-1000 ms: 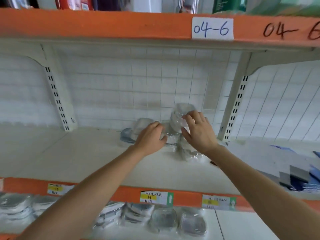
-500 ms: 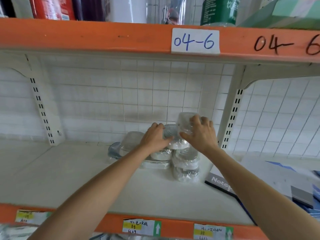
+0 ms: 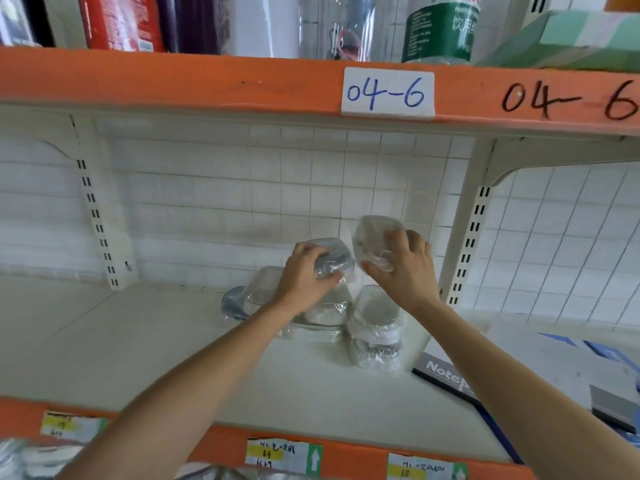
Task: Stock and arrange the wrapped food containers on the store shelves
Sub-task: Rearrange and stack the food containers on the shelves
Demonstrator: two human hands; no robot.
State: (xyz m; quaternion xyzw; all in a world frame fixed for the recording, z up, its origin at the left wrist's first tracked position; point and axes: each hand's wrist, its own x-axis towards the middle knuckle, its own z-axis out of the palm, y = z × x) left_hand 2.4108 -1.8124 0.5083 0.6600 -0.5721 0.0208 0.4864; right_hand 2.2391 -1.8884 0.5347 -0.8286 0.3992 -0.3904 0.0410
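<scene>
Clear plastic-wrapped food containers stand in a cluster at the back of the white shelf (image 3: 145, 344). My left hand (image 3: 304, 278) grips a wrapped container with a grey-blue rim (image 3: 334, 258) above a low stack (image 3: 325, 311). My right hand (image 3: 403, 268) holds another wrapped container (image 3: 374, 237), tilted and lifted above the right-hand stack (image 3: 375, 327). One more container (image 3: 258, 292) lies at the cluster's left, partly behind my left wrist.
A notebook (image 3: 446, 374) and other flat stationery (image 3: 609, 403) lie on the shelf to the right. A slotted upright (image 3: 467, 244) stands just right of the containers, another upright (image 3: 97, 220) at left. An orange upper shelf edge (image 3: 207, 81) runs overhead; more wrapped containers (image 3: 20, 459) show below.
Both hands have risen a little, each lifting its container off the stacks. The view has tilted upward, so the shelf below has mostly dropped out of sight.
</scene>
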